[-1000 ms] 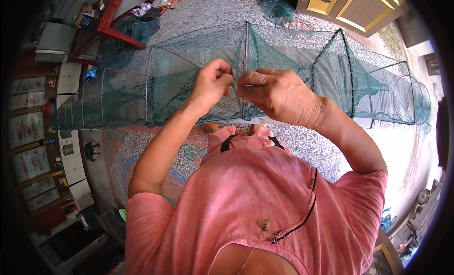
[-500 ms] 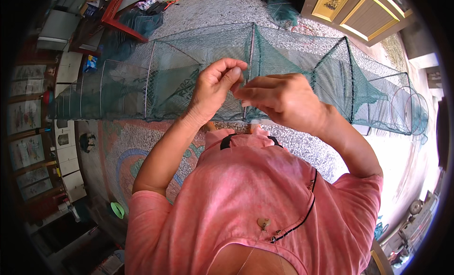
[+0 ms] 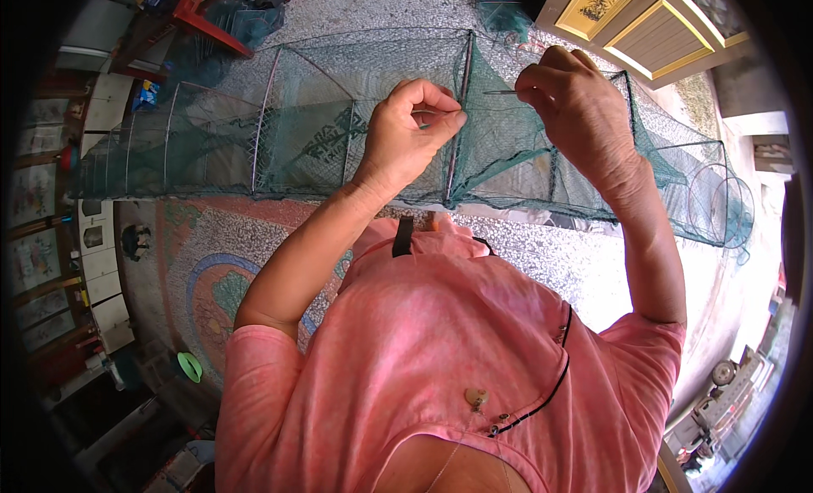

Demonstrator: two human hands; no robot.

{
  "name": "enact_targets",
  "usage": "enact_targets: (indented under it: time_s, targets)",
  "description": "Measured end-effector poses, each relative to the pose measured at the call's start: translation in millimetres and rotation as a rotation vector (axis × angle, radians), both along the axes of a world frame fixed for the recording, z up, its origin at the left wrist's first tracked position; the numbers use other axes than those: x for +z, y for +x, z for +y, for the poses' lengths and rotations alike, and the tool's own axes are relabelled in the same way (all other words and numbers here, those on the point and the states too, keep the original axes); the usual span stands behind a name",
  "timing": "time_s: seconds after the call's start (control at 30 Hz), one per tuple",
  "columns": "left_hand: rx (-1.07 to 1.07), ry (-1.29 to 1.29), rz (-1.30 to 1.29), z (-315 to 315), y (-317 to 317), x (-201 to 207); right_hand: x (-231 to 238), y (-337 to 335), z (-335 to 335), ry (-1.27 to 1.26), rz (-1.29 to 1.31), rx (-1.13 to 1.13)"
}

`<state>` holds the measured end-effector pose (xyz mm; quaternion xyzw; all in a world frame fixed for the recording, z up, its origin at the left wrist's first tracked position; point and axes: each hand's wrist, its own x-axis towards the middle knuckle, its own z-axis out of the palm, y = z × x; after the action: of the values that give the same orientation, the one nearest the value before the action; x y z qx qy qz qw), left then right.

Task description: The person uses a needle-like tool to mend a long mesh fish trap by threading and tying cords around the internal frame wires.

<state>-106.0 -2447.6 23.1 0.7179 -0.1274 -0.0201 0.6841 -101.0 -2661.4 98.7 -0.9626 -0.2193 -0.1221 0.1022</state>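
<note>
My left hand (image 3: pixel 412 130) is raised over the netting with thumb and forefinger pinched together. What lies in that pinch is too fine to make out. To its right, my right hand (image 3: pixel 584 112) is closed around a thin metal needle (image 3: pixel 500 92), whose shaft points left toward the left fingertips. Beneath both hands stretches a long green net trap (image 3: pixel 313 146) of fine mesh over thin frames. One upright frame rod (image 3: pixel 458 120) stands right beside the left fingertips.
A red wooden frame (image 3: pixel 212 31) stands at the far left, with more dark green netting (image 3: pixel 233 19) by it. A panelled door (image 3: pixel 644 27) is at the far right. A light green object (image 3: pixel 190 368) lies at the lower left, and white cabinets (image 3: pixel 100 264) line the left side.
My hands have moved apart: the right went up and to the right, and the needle now shows in it. My left hand stays pinched, slightly further right. The view has shifted a little.
</note>
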Motion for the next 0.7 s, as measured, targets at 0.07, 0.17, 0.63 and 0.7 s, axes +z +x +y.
enact_targets:
  time_s: [0.07, 0.17, 0.63, 0.7]
  targets:
    - [-0.033, -0.007, 0.052, 1, -2, 3, -7, 3, 6, -0.039, -0.020, 0.022]
    - [-0.010, -0.056, 0.098, 0, -4, 4, -16, 6, 13, 0.058, 0.011, 0.051]
    - [0.046, 0.006, 0.031, -2, -12, -4, -42, 27, 66, 0.546, 0.066, 0.131]
    - [0.048, 0.041, 0.016, -3, -12, -5, -22, 29, 66, 0.253, 0.187, 0.081]
